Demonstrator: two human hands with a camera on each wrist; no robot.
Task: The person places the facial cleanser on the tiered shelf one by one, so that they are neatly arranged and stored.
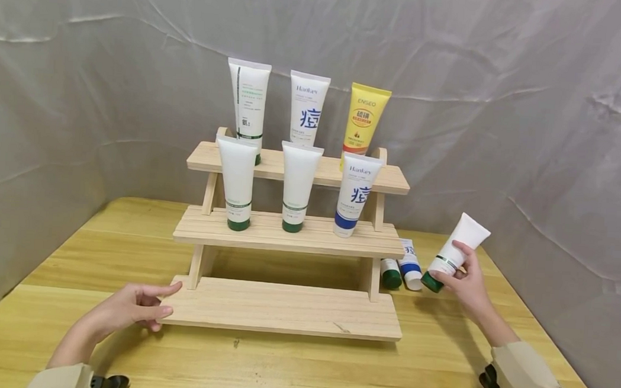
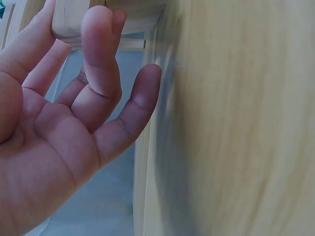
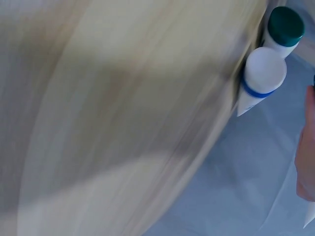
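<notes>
Pinched between the thumb and fingers of the right hand (image 1: 465,280), a white tube (image 1: 451,252) with a green cap is held to the right of a wooden stand (image 1: 265,237), tilted so its cap points down and left, its flat end up and right. On the opposite side, the left hand (image 1: 124,308) touches the left end of the stand's bottom shelf (image 1: 282,308), its fingers loose and spread.

Six tubes stand upright, caps down, on the two higher shelves. Top, left to right: a white tube with green print (image 1: 249,98), a white tube with blue lettering (image 1: 309,99) and a yellow tube (image 1: 366,111). Middle: two plain white tubes with green caps (image 1: 239,175), then a blue-banded tube (image 1: 357,197).

Near the held tube, a green-capped tube (image 1: 390,275) and a white-capped tube (image 1: 410,264) lie side by side on the wooden table (image 1: 299,374). Grey cloth (image 1: 146,89) hangs behind.
</notes>
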